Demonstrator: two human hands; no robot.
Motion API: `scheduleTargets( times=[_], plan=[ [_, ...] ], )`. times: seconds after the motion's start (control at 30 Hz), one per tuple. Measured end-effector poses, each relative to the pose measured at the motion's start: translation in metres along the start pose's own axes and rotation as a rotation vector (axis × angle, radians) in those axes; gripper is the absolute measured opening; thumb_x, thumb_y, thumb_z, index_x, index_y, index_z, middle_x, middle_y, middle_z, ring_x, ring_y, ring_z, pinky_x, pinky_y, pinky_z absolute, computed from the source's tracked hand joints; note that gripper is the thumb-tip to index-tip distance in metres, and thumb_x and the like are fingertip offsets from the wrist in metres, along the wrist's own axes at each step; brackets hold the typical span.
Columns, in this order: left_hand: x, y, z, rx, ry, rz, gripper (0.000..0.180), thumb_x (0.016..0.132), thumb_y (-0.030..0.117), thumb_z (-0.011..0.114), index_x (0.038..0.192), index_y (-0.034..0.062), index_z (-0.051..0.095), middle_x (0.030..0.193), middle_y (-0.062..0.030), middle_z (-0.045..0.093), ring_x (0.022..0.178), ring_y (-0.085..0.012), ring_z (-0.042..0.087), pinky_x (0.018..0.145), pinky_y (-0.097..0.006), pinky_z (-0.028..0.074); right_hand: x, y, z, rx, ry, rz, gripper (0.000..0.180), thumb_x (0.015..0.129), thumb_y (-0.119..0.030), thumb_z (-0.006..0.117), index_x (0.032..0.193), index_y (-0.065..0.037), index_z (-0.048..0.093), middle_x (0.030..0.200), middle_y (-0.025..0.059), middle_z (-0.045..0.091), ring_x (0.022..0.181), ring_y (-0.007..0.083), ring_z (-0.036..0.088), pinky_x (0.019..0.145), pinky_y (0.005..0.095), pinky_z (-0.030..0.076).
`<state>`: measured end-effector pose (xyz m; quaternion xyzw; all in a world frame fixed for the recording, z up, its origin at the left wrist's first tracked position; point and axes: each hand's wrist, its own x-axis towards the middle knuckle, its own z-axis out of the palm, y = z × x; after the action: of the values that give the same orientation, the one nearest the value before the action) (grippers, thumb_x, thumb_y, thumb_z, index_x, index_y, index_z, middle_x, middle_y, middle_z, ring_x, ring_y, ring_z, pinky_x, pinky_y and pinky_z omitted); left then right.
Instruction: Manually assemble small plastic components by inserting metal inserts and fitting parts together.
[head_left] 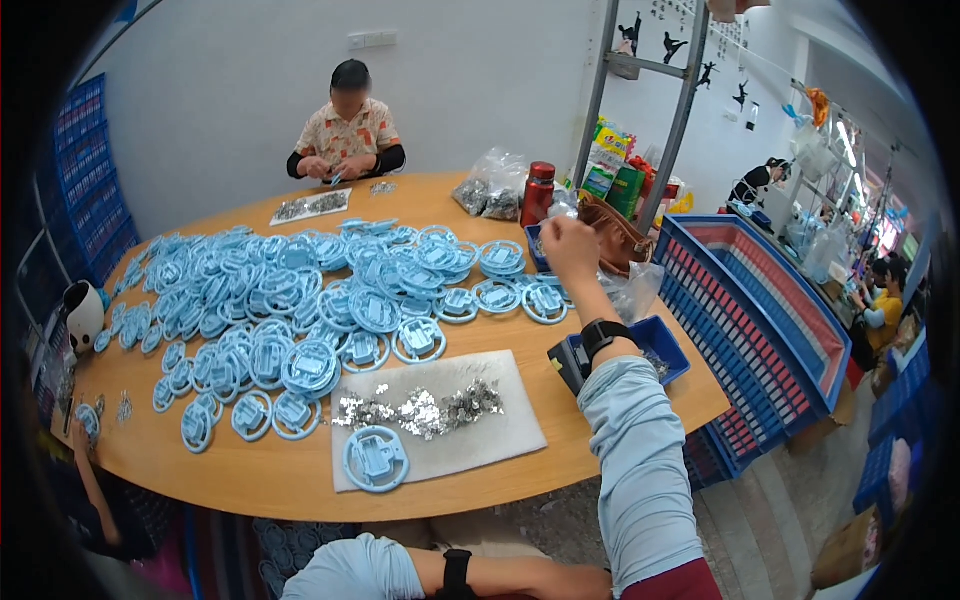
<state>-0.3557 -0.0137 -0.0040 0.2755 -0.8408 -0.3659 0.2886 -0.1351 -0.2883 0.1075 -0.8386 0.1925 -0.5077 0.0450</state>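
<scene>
My right hand is raised at the far right side of the table, fingers closed, over a small blue bin. Whatever lies between its fingers is too small to make out. My left forearm runs along the lower edge, and my left hand reaches under my right sleeve, its fingers hidden. In front of me a light-blue plastic ring-shaped part, like a toy steering wheel, lies on a white foam mat. Behind it small shiny metal pieces are spread across the mat.
A big heap of similar blue parts covers the table's middle and left. Another blue bin stands near my right forearm. A red flask, brown bag and blue crates are rightward. Co-workers sit opposite and at left.
</scene>
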Motion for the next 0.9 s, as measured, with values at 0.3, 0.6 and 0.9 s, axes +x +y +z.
scheduleTargets(
  times=[0.3,0.6,0.9],
  plan=[
    [0.01,0.011,-0.03,-0.215,-0.417,-0.361,0.031,0.078,0.033,0.057,0.096,0.0081,0.062,0.09,-0.0156,0.061,0.086,-0.0239,0.059,0.074,-0.034,0.044,0.017,0.02,-0.022,1.379,-0.105,1.1,0.013,0.078,-0.02,0.058,0.08,-0.007,0.058,0.057,-0.0025,0.05,0.036,0.0036,0.033,0.032,0.0178,0.021],
    [-0.089,-0.002,-0.089,-0.25,0.682,-0.482,0.025,0.082,0.024,0.055,0.085,-0.0004,0.06,0.07,-0.0098,0.06,0.064,-0.0128,0.056,0.059,-0.028,0.045,-0.062,-0.037,-0.047,1.511,-0.607,0.88,0.015,0.081,-0.019,0.055,0.084,-0.004,0.056,0.06,-0.0015,0.05,0.039,0.004,0.035,0.033,0.0184,0.023],
    [-0.142,-0.007,-0.074,-0.062,1.22,-0.559,0.015,0.08,0.015,0.059,0.078,0.0009,0.062,0.069,-0.0033,0.06,0.058,-0.0066,0.052,0.052,-0.021,0.042,-0.132,-0.062,-0.033,1.805,-0.608,1.174,0.016,0.084,-0.02,0.052,0.087,-0.004,0.054,0.058,0.0005,0.049,0.039,0.0043,0.034,0.035,0.0184,0.023]
  ],
)
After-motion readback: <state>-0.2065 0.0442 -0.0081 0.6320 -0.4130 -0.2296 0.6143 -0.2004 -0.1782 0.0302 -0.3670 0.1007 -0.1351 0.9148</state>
